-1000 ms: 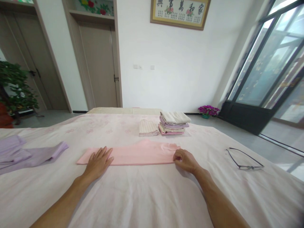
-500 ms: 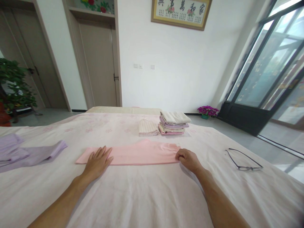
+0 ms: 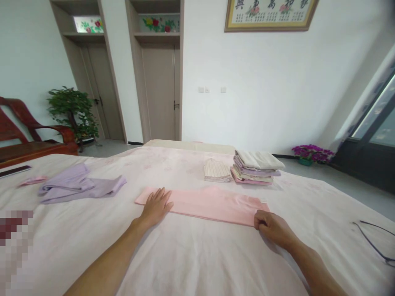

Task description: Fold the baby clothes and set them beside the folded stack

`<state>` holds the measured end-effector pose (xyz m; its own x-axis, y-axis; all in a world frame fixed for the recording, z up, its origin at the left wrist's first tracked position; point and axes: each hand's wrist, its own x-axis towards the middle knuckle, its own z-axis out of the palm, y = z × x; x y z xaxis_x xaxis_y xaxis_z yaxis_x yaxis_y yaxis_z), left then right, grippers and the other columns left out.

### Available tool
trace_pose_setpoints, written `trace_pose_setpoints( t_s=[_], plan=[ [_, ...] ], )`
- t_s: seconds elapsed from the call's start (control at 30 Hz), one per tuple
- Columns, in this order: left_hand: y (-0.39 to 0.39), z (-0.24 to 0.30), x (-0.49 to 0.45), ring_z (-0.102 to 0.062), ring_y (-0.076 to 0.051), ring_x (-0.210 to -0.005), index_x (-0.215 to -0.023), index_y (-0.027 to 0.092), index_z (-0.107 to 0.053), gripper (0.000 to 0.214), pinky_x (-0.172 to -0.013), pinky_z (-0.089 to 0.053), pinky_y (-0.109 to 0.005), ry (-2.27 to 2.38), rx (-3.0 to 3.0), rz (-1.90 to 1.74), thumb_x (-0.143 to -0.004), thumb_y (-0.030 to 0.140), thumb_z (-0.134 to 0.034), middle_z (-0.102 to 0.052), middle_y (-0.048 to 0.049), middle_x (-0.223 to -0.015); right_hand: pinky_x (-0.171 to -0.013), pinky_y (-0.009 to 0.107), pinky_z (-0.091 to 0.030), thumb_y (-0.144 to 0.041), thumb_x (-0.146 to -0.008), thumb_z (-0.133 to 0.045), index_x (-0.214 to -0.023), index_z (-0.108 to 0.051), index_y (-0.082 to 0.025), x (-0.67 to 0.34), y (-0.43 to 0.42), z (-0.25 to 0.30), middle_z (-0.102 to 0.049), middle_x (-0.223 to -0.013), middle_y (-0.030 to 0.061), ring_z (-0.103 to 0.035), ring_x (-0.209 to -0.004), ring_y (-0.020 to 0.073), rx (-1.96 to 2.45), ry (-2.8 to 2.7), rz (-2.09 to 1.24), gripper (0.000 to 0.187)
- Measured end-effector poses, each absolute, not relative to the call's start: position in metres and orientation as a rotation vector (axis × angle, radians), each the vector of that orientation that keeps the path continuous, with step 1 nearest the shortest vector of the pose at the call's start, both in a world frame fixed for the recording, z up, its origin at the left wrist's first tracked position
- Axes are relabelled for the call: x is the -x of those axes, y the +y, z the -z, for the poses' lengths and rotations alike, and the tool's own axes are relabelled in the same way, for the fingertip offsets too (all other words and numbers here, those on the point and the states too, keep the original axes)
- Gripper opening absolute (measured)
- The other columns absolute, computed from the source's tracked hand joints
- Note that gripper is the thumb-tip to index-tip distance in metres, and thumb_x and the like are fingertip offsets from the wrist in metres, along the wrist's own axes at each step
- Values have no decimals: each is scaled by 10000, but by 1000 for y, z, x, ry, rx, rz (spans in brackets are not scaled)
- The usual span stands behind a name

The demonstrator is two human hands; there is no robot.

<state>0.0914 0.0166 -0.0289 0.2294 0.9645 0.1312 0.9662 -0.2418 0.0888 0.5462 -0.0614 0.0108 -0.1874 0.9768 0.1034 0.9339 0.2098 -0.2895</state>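
Observation:
A pair of pink pants (image 3: 210, 205), folded lengthwise into a long strip, lies on the bedsheet in front of me. My left hand (image 3: 158, 205) rests flat on its left end, fingers spread. At the right end, my right hand (image 3: 271, 225) is closed on the near corner of the waist, where a small white label shows. The fabric looks slightly wrinkled near that waist end. Beyond the pants stand a folded striped garment (image 3: 217, 170) and, beside it, a stack of folded clothes (image 3: 257, 167).
Crumpled lilac clothing (image 3: 77, 185) lies on the left of the bed (image 3: 185, 263), with a small pink item (image 3: 33, 181) and a dark flat device (image 3: 15, 170) farther left. Eyeglasses (image 3: 375, 246) lie at the right. A wooden chair (image 3: 46, 139) stands past the bed.
My view has swung left, bringing the chair and more of the lilac clothing into sight. Both hands keep their places on the pink pants.

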Motion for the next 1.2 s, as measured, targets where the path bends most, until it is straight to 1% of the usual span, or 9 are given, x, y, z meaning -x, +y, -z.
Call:
trace_pose_setpoints(
  t_s=[0.23, 0.37, 0.47, 0.53, 0.6, 0.73, 0.87, 1.0, 1.2],
  plan=[
    [28, 30, -51, -145, -285, -1475, -1503, 286, -316, 626, -1159, -100, -522, -2033, 2411, 216, -960, 584, -224, -219, -86, -1594, -646, 246, -335, -114, -660, -441, -677, -588, -223, -548, -60, -10, -659, -721, -27, -582, -706, 147, 1853, -2216, -240, 184],
    [41, 34, -20, -169, -285, -1470, -1493, 289, -336, 571, -1152, -132, -519, -2139, 2349, 296, -970, 510, -277, -225, -72, -1595, -645, 247, -337, -118, -666, -440, -686, -594, -225, -548, -59, -10, -665, -731, -27, -586, -715, 151, 1873, -2212, -240, 188],
    [45, 32, -4, -319, -233, -1413, -1453, 216, -401, 524, -1128, -248, -403, -2221, 2192, 557, -965, 391, -324, -365, -101, -1535, -648, 249, -340, -120, -675, -439, -684, -591, -225, -547, -59, -11, -665, -731, -23, -587, -718, 155, 1873, -2213, -244, 185],
    [45, 28, 3, -467, -210, -1296, -1359, 189, -501, 475, -1045, -351, -330, -2314, 2005, 742, -958, 374, -328, -509, -109, -1419, -654, 253, -344, -126, -686, -438, -687, -590, -226, -547, -60, -11, -668, -738, -18, -589, -724, 161, 1875, -2207, -246, 182],
    [43, 23, 7, -571, -208, -1147, -1219, 197, -597, 429, -922, -423, -298, -2419, 1851, 822, -957, 395, -322, -613, -100, -1274, -660, 255, -347, -128, -691, -441, -686, -588, -226, -546, -60, -11, -670, -744, -13, -590, -728, 166, 1884, -2196, -259, 177],
    [38, 17, 9, -631, -201, -968, -1016, 232, -663, 337, -740, -431, -267, -2494, 1812, 791, -931, 403, -385, -690, -58, -1096, -660, 256, -349, -122, -683, -450, -680, -583, -226, -547, -59, -10, -669, -741, -11, -586, -723, 170, 1901, -2177, -276, 169],
    [33, 12, 3, -643, -204, -882, -929, 267, -670, 318, -637, -389, -269, -2545, 1886, 678, -891, 490, -446, -720, -24, -992, -652, 253, -346, -127, -685, -442, -675, -575, -225, -548, -57, -8, -663, -737, -13, -586, -715, 165, 1902, -2201, -267, 165],
    [30, 8, -5, -646, -210, -903, -925, 264, -655, 290, -629, -381, -273, -2552, 1876, 595, -841, 506, -519, -717, -25, -1021, -643, 251, -343, -132, -684, -435, -673, -569, -225, -550, -56, -6, -660, -735, -12, -584, -712, 164, 1891, -2213, -250, 164],
    [30, 6, -6, -651, -240, -912, -922, 252, -648, 332, -663, -401, -291, -2610, 1826, 483, -847, 536, -493, -713, -56, -1024, -644, 255, -338, -126, -684, -445, -669, -562, -225, -549, -56, -5, -662, -739, -8, -579, -715, 169, 1909, -2186, -265, 154]
  ],
)
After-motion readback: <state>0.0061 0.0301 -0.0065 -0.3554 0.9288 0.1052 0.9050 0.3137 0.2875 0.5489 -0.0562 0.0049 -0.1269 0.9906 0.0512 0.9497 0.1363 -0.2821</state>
